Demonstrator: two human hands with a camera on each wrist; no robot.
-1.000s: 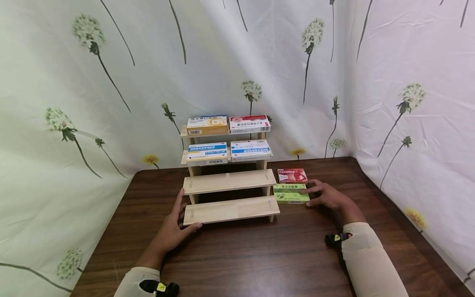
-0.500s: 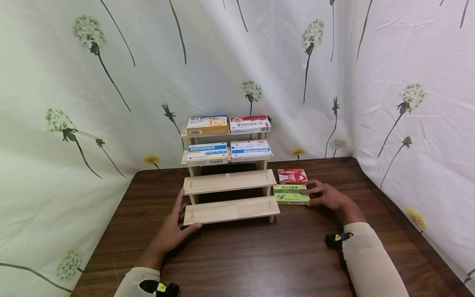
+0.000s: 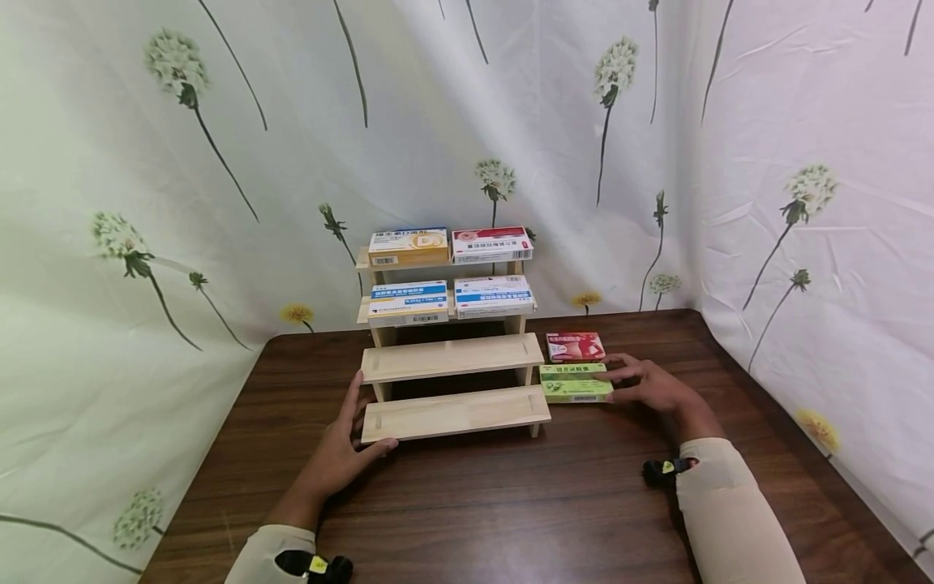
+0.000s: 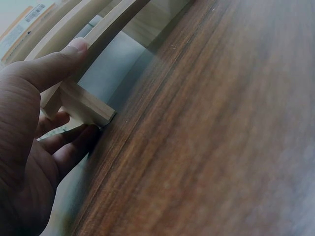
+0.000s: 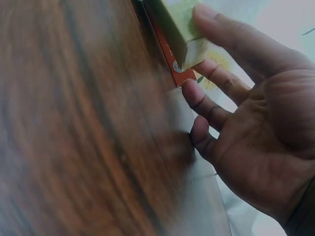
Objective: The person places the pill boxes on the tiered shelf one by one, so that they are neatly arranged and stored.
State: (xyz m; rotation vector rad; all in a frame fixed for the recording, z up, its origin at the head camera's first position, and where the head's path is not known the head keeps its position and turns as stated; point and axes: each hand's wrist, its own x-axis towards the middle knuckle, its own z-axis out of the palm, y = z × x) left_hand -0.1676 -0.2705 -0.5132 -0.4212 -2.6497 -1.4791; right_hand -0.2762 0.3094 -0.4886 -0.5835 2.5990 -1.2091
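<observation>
A stepped wooden display stand (image 3: 452, 414) stands mid-table in the head view. My left hand (image 3: 339, 454) grips its lower left end, thumb on the front edge of the bottom step and fingers around the side. In the left wrist view, the thumb (image 4: 76, 46) lies on the step, with the other fingers curled by the support leg (image 4: 91, 105). To the stand's right, my right hand (image 3: 653, 388) pinches the right end of a green medicine box (image 3: 572, 388) between thumb and index finger. A red medicine box (image 3: 575, 346) lies just behind the green one.
An orange-and-white box (image 3: 409, 247) and a red-and-white box (image 3: 491, 245) sit on the top step. Two blue-and-white boxes, one left (image 3: 409, 302) and one right (image 3: 494, 296), are on the step below. A flower-print curtain (image 3: 409, 122) surrounds the wooden table (image 3: 467, 519).
The right hand and the green box have shifted slightly to the right. The left hand and the stand have stayed in place.
</observation>
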